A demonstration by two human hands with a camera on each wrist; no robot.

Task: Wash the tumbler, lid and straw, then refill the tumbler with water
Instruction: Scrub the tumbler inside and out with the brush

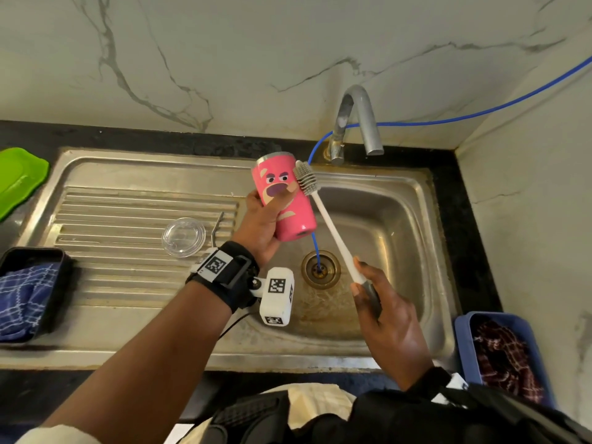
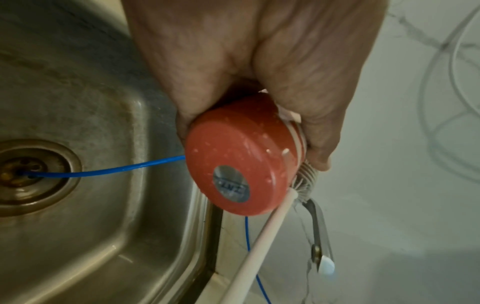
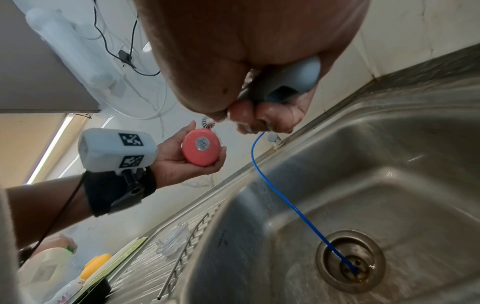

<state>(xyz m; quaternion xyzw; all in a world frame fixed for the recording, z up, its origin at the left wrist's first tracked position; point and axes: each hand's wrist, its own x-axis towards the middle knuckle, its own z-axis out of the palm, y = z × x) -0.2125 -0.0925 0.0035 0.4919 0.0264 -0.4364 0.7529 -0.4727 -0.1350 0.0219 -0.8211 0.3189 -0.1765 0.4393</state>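
Observation:
My left hand [image 1: 261, 219] grips the pink tumbler [image 1: 283, 195] with a bear face, held tilted above the sink basin [image 1: 400, 219]. Its red base [image 2: 233, 170] faces the left wrist camera, and it shows small in the right wrist view too [image 3: 201, 149]. My right hand [image 1: 384, 315] holds a white bottle brush [image 1: 333, 232] by its grey handle [image 3: 291, 82]. The brush's bristle head [image 1: 306, 177] lies against the tumbler's outer side near the rim. The clear lid [image 1: 183, 237] and the metal straw [image 1: 216, 227] lie on the draining board.
The tap [image 1: 358, 123] stands behind the basin, with no water seen running. A blue tube [image 1: 315, 251] runs from the wall down into the drain [image 1: 320, 269]. A green tray [image 1: 19, 177] and a black tub with blue cloth [image 1: 28, 293] sit left; a blue tub [image 1: 499, 354] right.

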